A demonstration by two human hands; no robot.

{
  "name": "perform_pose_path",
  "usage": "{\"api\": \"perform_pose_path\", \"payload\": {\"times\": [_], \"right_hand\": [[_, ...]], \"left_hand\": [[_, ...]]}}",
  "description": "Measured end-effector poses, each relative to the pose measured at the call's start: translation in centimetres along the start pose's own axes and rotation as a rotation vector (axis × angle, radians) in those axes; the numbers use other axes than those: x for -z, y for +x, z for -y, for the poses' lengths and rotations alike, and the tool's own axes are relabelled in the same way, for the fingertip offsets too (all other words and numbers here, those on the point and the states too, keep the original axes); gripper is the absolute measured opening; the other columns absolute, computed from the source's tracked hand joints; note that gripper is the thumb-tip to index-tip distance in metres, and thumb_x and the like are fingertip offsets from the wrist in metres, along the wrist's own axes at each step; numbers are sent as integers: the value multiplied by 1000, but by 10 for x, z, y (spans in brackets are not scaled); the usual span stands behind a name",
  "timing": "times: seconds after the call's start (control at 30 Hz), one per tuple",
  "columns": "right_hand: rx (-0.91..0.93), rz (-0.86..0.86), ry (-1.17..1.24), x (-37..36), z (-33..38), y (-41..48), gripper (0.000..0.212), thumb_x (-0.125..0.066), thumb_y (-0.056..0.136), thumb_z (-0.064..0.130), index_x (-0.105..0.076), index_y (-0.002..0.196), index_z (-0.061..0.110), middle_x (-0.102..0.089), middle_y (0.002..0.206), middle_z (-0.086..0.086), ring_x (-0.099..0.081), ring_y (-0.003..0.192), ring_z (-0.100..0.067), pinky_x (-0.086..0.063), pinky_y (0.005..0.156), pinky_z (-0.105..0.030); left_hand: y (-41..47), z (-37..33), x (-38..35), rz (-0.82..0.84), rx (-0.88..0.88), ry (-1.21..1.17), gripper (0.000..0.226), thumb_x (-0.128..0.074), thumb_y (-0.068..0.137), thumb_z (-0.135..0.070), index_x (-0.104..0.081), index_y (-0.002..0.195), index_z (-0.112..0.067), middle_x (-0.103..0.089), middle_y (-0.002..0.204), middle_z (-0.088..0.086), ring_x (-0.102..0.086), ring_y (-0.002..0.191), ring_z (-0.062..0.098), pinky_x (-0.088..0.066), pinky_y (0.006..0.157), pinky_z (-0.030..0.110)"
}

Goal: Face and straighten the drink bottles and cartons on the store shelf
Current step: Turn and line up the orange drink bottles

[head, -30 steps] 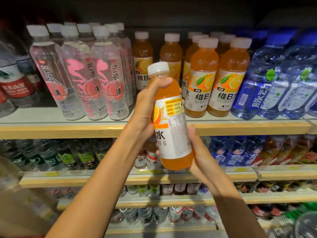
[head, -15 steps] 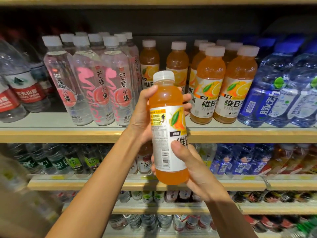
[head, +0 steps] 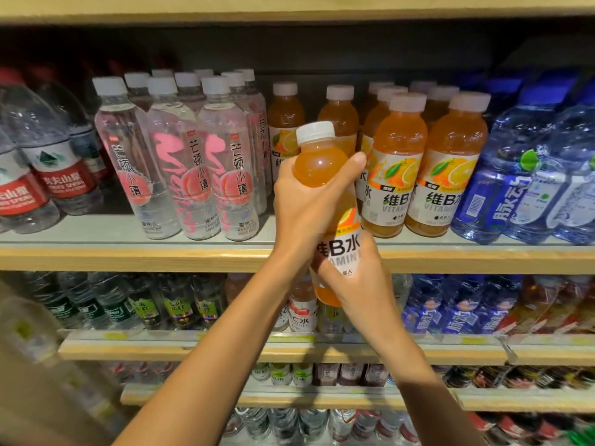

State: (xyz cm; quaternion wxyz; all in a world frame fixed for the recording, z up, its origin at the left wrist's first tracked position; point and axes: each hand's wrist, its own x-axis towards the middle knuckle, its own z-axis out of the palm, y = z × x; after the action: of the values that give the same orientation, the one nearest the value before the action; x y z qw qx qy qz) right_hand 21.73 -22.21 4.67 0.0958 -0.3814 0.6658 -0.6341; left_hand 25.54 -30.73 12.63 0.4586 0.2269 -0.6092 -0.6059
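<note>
An orange vitamin drink bottle [head: 322, 162] with a white cap is held upright in front of the upper shelf [head: 128, 255], its front label facing me. My left hand [head: 306, 207] wraps its upper body and shoulder. Below it, my right hand [head: 357, 278] grips the lower part and base. Behind it stand two rows of the same orange bottles [head: 396, 175], front ones facing out. The slot at the front left of the orange group, beside the pink-labelled bottles [head: 225, 175], has only set-back bottles [head: 285, 123].
Red-labelled water bottles [head: 61, 175] fill the shelf's left end, blue bottles [head: 515, 175] the right end. A lower shelf [head: 225, 346] carries green-labelled water, small bottles and more blue bottles. Further shelves sit beneath. A shelf board [head: 289, 8] runs overhead.
The held bottle has been turned so its front label now faces me instead of the back panel. My left hand has shifted higher onto its shoulder. The bottle stands closer to the shelf.
</note>
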Motion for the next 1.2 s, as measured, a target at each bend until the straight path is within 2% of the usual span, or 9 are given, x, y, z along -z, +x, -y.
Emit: {"api": "perform_pose_path", "payload": {"times": [0.2,0.33,0.43,0.53,0.6,0.73,0.9,1.1,1.2], "right_hand": [[16,46,-37,3,2,-3,50,-67,67,51,-46,108,31,-65,89,11,-63,79,-1,-49,60,-14],[-166,336,444,21,5,11,60,-73,69,56,-54,120,29,-70,112,7,-66,105,-12,-55,80,-23],[-301,546,773,31,5,23,82,-71,71,57,-44,139,19,-56,137,-8,-51,128,-25,-45,103,-46],[-350,701,902,32,6,29,84,-64,79,54,-33,147,16,-42,147,-13,-38,137,-29,-28,113,-54],[-323,733,884,29,6,31,74,-67,79,51,-44,141,18,-48,144,-11,-43,135,-27,-35,110,-51],[-175,574,504,19,14,29,36,-79,66,39,-71,101,41,-72,110,4,-66,106,-14,-54,82,-25],[-98,434,377,14,17,28,32,-71,75,21,-64,106,21,-74,101,1,-69,95,-13,-53,74,-21],[50,186,258,18,29,44,24,-74,76,14,-64,96,22,-74,84,12,-69,81,-2,-51,66,-13],[95,1,116,18,27,59,37,-77,78,19,-60,111,13,-73,94,8,-68,87,-3,-52,72,-16]], "left_hand": [[11,0,-5,-24,44,-77,19,-83,69,-22,-70,82,-17,-71,71,-4,-68,66,10,-55,62,26],[17,-3,5,215,255,-295,10,-75,74,-14,-66,80,-11,-68,69,7,-66,62,19,-56,59,29],[24,-3,13,500,385,-397,22,-75,65,-20,-71,83,-8,-69,82,11,-67,70,24,-57,65,31],[28,-1,17,703,383,-466,36,-86,48,-27,-77,81,-12,-72,88,8,-70,74,22,-58,68,31],[32,1,20,803,391,-523,54,-91,42,-33,-75,88,-10,-72,91,9,-70,77,22,-58,71,32],[40,6,26,895,350,-464,70,-92,43,-35,-65,103,-10,-72,96,10,-70,87,23,-57,74,34],[41,11,32,843,311,-389,78,-90,46,-43,-62,111,-10,-71,104,10,-68,96,23,-56,80,36],[46,34,57,390,112,-113,25,-57,92,-29,-63,106,-8,-73,89,1,-68,85,14,-55,79,27],[34,60,75,326,-243,337,16,-52,98,-18,-64,105,-10,-71,95,3,-66,88,9,-51,81,21]]}}
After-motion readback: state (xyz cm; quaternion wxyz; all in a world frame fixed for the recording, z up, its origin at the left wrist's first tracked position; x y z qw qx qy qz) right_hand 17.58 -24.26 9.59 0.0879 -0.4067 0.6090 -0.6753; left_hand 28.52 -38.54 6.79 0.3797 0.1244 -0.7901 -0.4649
